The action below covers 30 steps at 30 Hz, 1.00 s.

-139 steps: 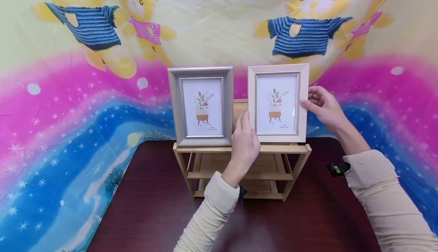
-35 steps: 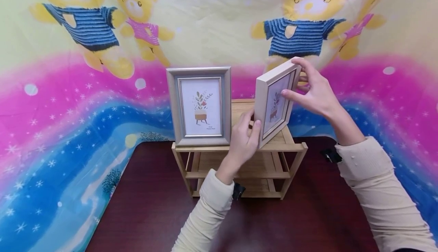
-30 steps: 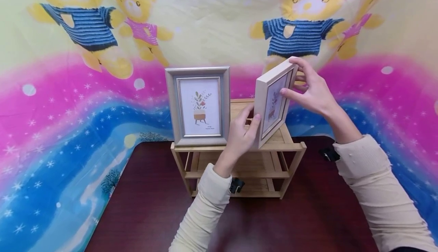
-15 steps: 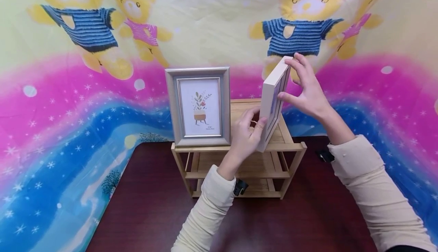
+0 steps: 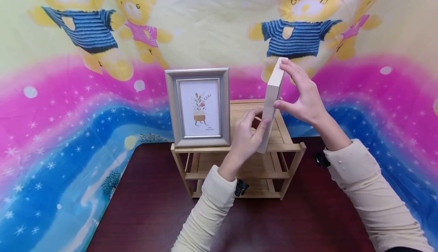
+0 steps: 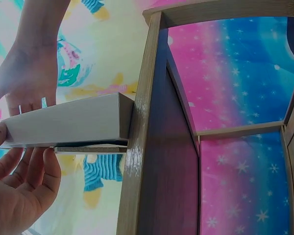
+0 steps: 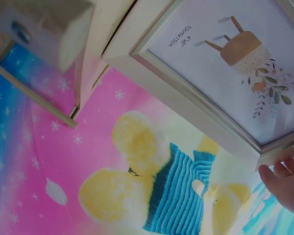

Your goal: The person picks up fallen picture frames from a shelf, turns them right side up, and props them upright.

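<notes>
A white picture frame stands nearly edge-on on the top shelf's front rail. My left hand grips its near side low down, thumb on the edge and fingers behind. My right hand holds its upper part, fingertips at the top corner and thumb lower on the side. In the left wrist view a thin flap sticks out behind the frame. The right wrist view shows its potted-plant picture and my right fingers at a corner. To the left, a grey-silver picture frame stands upright facing me.
Both frames stand on a wooden tiered shelf on a dark red-brown table. A printed cloth with teddy bears hangs close behind and at the sides.
The white frame has turned from facing me to almost edge-on, its far side swinging left. My right hand has moved left with it. The grey-silver frame stays in place.
</notes>
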Each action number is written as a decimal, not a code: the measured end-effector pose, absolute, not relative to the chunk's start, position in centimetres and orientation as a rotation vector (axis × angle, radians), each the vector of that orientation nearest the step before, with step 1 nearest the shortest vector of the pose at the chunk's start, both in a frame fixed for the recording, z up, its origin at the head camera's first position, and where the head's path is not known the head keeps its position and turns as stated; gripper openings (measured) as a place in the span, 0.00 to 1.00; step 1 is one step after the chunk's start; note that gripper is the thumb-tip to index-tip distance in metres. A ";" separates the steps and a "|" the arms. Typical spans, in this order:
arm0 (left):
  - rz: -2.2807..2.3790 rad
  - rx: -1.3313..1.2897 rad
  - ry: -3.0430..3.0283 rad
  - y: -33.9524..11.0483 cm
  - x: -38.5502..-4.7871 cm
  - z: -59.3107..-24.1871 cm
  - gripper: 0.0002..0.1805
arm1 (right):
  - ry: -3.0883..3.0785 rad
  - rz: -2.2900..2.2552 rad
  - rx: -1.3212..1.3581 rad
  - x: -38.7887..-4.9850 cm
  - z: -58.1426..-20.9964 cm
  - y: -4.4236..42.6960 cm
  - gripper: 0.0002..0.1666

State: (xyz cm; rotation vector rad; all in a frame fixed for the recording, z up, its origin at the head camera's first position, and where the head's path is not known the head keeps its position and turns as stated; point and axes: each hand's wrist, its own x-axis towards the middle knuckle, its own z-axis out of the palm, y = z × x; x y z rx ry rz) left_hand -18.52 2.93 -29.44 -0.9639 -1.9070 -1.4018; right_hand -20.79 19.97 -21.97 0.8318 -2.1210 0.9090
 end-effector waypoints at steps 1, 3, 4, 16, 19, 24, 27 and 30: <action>-1.398 -0.960 -1.909 3.0 -18.5 -29.5 0.12 | -2.145 0.911 0.835 -20.7 -21.9 19.9 0.59; -1.385 -0.953 -1.904 3.1 -18.5 -29.5 0.12 | -2.192 0.909 0.831 -20.6 -21.8 19.9 0.59; -1.381 -0.951 -1.894 3.1 -18.5 -29.5 0.12 | -2.210 0.905 0.826 -20.6 -21.7 19.8 0.58; -1.392 -1.040 -1.772 3.2 -18.5 -30.5 0.14 | -2.242 0.931 0.880 -20.6 -21.6 20.4 0.52; -1.402 -1.020 -1.807 3.0 -18.8 -30.9 0.15 | -2.246 0.923 0.902 -20.7 -21.6 20.6 0.53; -1.380 -1.007 -1.939 2.7 -19.3 -31.0 0.17 | -2.238 0.926 0.953 -20.9 -21.5 21.0 0.53; -1.348 -1.001 -2.015 2.7 -19.6 -30.7 0.18 | -2.227 0.941 0.984 -21.0 -21.4 21.1 0.54; -1.315 -0.994 -2.081 2.7 -19.7 -30.5 0.19 | -2.228 0.955 1.007 -21.1 -21.4 21.3 0.55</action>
